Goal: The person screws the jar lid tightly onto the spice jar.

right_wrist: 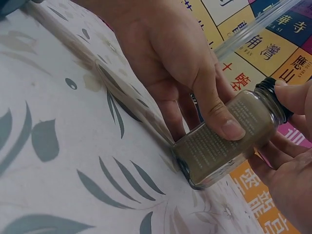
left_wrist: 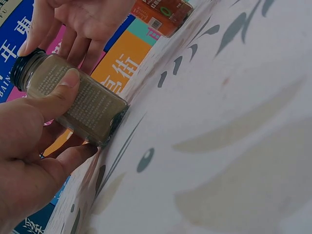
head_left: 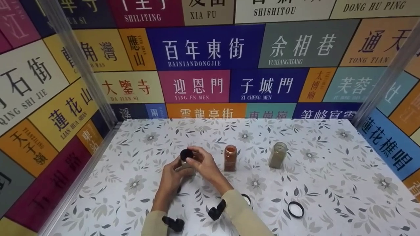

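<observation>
A square glass jar (left_wrist: 80, 100) of grey-brown powder, with fine print on its side, stands at the middle left of the table. My left hand (head_left: 170, 177) holds it round the body, thumb across the printed side in both wrist views. On its mouth sits a black lid (head_left: 186, 154). My right hand (head_left: 206, 165) pinches that lid between thumb and fingers. Whether the lid is tight or loose I cannot tell. From the head view the jar's body is mostly hidden behind the hands.
An uncapped jar of orange-red powder (head_left: 230, 160) stands right of the hands. Farther right is an uncapped jar of greyish powder (head_left: 278, 156). One black-rimmed lid (head_left: 296, 209) lies at the front right; another (head_left: 246, 199) is partly behind the right sleeve. Sign-printed walls enclose the flowered tabletop (head_left: 328, 177).
</observation>
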Action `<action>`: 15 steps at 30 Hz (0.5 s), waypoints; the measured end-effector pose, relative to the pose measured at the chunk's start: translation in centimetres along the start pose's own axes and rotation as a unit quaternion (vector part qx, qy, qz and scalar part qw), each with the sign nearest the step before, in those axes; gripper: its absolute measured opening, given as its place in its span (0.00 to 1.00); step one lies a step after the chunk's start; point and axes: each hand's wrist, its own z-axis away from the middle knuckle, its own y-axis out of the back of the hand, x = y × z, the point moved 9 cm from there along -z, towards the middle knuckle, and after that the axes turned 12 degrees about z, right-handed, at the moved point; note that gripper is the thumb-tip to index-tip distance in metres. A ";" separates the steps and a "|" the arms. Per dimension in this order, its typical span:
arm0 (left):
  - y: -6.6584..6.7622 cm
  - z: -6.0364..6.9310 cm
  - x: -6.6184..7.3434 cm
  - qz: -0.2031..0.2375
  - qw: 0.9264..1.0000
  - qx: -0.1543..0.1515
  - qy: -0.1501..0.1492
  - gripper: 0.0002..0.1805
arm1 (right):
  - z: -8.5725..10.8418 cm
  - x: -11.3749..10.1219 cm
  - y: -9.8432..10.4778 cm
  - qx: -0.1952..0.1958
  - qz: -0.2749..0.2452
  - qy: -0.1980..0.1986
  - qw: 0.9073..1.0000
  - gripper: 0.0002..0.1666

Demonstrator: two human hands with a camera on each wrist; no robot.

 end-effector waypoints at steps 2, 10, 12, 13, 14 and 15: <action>-0.1 0.1 0.1 -0.002 1.000 -0.002 -0.004 0.39 | 0.1 0.2 0.1 0.006 -0.007 -0.008 1.000 0.27; -0.1 0.0 0.2 -0.013 1.000 0.000 -0.018 0.39 | 0.3 0.6 0.0 0.011 -0.023 -0.018 1.000 0.30; 0.0 0.0 0.2 -0.012 1.000 0.001 -0.016 0.39 | 0.4 0.6 0.0 0.009 -0.024 -0.023 0.999 0.32; 0.0 0.1 0.1 -0.017 1.000 0.003 -0.014 0.40 | 0.4 0.7 0.0 0.007 -0.027 -0.026 0.999 0.33; 0.0 0.2 0.4 -0.023 1.000 0.005 -0.010 0.40 | 0.5 0.8 0.0 0.005 -0.032 -0.030 0.999 0.35; 0.0 0.2 0.4 -0.027 1.000 0.006 -0.009 0.40 | 0.5 0.8 -0.1 0.003 -0.037 -0.034 0.999 0.36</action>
